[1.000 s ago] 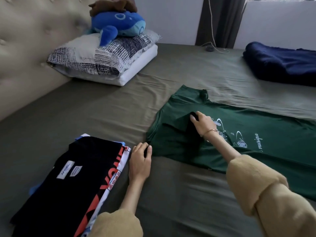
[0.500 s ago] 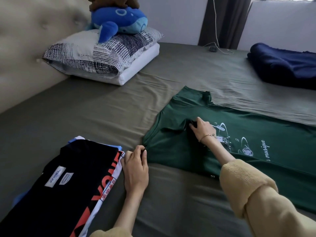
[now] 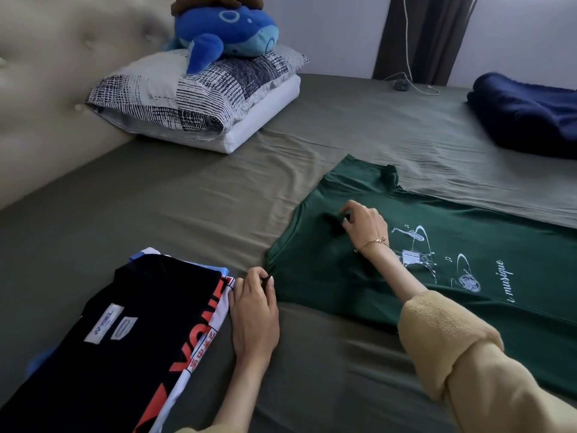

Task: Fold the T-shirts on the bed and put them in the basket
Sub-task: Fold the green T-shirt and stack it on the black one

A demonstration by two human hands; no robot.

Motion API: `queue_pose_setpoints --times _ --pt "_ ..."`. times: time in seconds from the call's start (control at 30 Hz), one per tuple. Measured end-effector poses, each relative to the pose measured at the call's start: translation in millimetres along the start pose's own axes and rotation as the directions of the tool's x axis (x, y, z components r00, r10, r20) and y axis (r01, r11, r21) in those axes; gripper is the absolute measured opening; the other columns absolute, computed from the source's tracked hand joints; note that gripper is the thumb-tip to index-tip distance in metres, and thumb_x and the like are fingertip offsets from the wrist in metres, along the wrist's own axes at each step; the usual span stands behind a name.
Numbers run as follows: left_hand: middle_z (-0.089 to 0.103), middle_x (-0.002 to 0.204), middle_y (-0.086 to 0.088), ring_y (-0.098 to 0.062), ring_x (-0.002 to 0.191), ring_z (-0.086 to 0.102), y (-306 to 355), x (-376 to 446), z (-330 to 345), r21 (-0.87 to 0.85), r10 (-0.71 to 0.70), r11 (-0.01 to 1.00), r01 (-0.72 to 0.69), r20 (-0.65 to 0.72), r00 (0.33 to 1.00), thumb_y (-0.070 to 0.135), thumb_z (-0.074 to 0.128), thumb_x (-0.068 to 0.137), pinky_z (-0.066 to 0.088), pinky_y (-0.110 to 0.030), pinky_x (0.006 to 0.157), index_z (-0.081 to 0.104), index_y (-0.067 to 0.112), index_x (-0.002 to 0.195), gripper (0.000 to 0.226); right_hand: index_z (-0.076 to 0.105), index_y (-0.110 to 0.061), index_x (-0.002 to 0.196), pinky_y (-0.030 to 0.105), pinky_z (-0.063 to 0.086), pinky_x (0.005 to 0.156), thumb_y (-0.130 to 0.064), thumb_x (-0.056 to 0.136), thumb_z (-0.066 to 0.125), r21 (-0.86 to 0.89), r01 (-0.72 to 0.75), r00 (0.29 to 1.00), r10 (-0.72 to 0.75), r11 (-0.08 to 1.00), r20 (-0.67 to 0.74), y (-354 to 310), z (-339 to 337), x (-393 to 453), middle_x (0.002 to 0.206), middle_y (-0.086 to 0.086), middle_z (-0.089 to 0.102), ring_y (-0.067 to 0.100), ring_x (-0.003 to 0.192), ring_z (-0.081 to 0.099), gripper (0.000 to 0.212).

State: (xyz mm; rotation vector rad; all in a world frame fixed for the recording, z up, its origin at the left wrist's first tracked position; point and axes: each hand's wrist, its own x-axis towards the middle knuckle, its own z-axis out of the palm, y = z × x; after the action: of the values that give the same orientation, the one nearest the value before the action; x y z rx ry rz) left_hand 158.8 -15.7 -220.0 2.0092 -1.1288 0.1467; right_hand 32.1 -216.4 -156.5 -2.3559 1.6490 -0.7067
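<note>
While a folded stack of T-shirts (image 3: 131, 332) had been laid just left of the green T-shirt (image 3: 468, 292), that shirt was pinched at its near corner by the left hand (image 3: 254, 310) and mid-chest by the right hand (image 3: 363, 226), barely folded, and no basket was seen.

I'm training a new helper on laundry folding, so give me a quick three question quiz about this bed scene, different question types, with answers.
1. True or false: the green T-shirt is already folded small.
2. Which hand pinches the shirt's near corner: A left hand, B right hand?
3. Fill in: the blue plush toy sits on the ___.

Key: 1 false, it lies spread on the bed. 2 A. 3 patterned pillow.
</note>
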Motion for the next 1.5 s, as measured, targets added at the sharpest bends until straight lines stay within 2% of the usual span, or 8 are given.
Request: queue_pose_setpoints --times 0.17,0.47,0.63,0.83,1.03,1.17,1.3,1.5 --pt "0.058 0.093 0.003 -0.019 0.087 0.051 -1 -1 -1 -0.022 0.054 0.998 -0.054 -0.019 0.998 0.026 0.041 0.096 0.034 -0.027 0.082 0.053 0.016 0.102 0.017 0.044 -0.005 0.100 0.041 0.048 0.081 -0.011 0.088 0.057 0.392 -0.009 0.999 -0.009 0.920 0.043 -5 15 -9 0.086 0.004 0.066 0.033 0.088 0.065 0.018" --pt "0.039 0.148 0.013 0.000 0.139 0.026 -1 0 0 0.084 0.325 0.927 -0.365 0.300 0.897 0.036 0.025 0.096 0.010 -0.039 0.115 0.043 0.032 0.141 0.049 0.017 -0.026 0.150 0.056 -0.015 0.109 -0.046 0.100 0.026 -0.082 0.284 0.887 -0.229 0.955 0.400 11 2 -61 0.158 -0.010 -0.002 0.003 0.144 -0.006 0.055" --pt "0.043 0.145 0.011 -0.002 0.137 0.033 2 -1 0 0.133 0.235 0.949 -0.286 0.306 0.922 0.035 0.021 0.087 0.015 -0.039 0.116 0.046 0.027 0.140 0.059 0.004 -0.032 0.150 0.058 -0.019 0.107 -0.065 0.074 -0.011 -0.204 0.330 0.897 -0.239 0.922 0.372 37 -22 -109 0.157 -0.012 -0.009 -0.004 0.134 -0.020 0.084" --pt "0.040 0.147 0.009 -0.004 0.138 0.031 4 0 0 0.173 0.230 0.941 -0.292 0.308 0.923 0.035 0.016 0.083 0.016 -0.042 0.116 0.044 0.025 0.141 0.065 -0.007 -0.033 0.149 0.062 -0.015 0.106 -0.049 0.100 0.015 -0.347 0.111 0.925 0.030 0.931 0.379 73 -50 -126 0.157 -0.010 -0.014 0.005 0.143 -0.015 0.056" --pt "0.055 0.136 -0.003 -0.017 0.129 0.049 9 4 -3 0.272 0.278 0.888 -0.372 0.329 0.903 0.029 0.025 0.085 0.021 -0.054 0.111 0.056 0.014 0.131 0.059 -0.013 -0.028 0.144 0.059 -0.014 0.111 -0.073 0.064 -0.034 -0.225 0.206 0.937 -0.126 0.952 0.325 80 -57 -166 0.148 -0.017 -0.021 -0.002 0.139 -0.017 0.094" --pt "0.050 0.141 -0.005 -0.015 0.134 0.038 32 7 -5 0.214 0.482 0.770 -0.602 0.424 0.767 0.033 0.029 0.092 0.019 -0.057 0.108 0.051 0.011 0.135 0.053 -0.011 -0.032 0.147 0.052 -0.018 0.109 -0.074 0.053 -0.041 -0.230 0.164 0.932 -0.074 0.959 0.354 87 -64 -186 0.146 -0.021 -0.026 -0.004 0.135 -0.024 0.107" --pt "-0.010 0.153 0.017 0.003 0.139 -0.017 72 -13 5 -0.012 0.392 0.831 -0.556 0.722 0.571 0.068 0.001 0.083 -0.006 -0.048 0.116 0.003 0.030 0.151 0.078 -0.012 -0.037 0.146 0.051 -0.015 0.112 -0.084 0.040 -0.037 -0.242 0.051 0.927 0.045 0.969 0.373 104 -79 -197 0.147 -0.020 -0.024 -0.004 0.133 -0.024 0.118" --pt "-0.016 0.158 0.008 -0.014 0.145 -0.018 80 -14 -1 0.083 0.284 0.823 -0.563 0.797 0.533 0.058 0.001 0.063 -0.010 -0.051 0.114 -0.004 0.037 0.150 0.089 -0.017 -0.036 0.144 0.050 -0.008 0.114 -0.077 0.057 -0.005 -0.319 -0.003 0.893 0.146 0.948 0.426 153 -124 -215 0.145 -0.018 -0.027 -0.002 0.135 -0.023 0.097"
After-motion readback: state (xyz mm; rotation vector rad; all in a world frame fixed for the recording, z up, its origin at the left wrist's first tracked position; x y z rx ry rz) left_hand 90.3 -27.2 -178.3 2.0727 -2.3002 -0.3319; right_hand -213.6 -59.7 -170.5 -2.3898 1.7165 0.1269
